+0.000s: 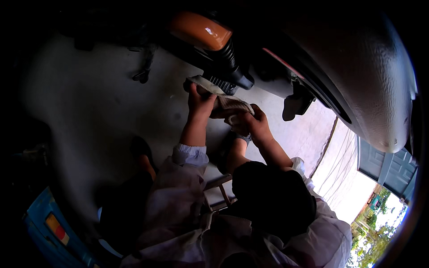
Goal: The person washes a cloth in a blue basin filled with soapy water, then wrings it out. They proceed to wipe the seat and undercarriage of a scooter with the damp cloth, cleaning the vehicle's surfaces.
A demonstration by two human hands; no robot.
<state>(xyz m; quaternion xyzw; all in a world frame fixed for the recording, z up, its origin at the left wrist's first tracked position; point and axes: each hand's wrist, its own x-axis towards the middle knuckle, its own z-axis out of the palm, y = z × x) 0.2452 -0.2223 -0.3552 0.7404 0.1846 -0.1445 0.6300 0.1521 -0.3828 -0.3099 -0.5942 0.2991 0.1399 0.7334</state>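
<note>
A pale, stitched-edge cloth (231,101) is stretched between my two hands, with folds bunched towards the right. My left hand (200,100) grips its left part, the thumb lying over the fabric. Its right edge is pinched by my right hand (257,123), whose lower fingers are partly lost in shadow. Just beyond the cloth is a black ribbed part (219,83) on the underside of a motorbike or scooter. Above that sit a black ribbed boot (228,55) and a glossy orange housing (204,30).
A grey textured seat (372,90) curves along the upper right. A black flap (294,106) hangs below it. A stand or pedal (144,72) projects at upper left. Between my legs shows a wooden stool (221,192). A blue body panel with a lamp (50,221) stands at lower left.
</note>
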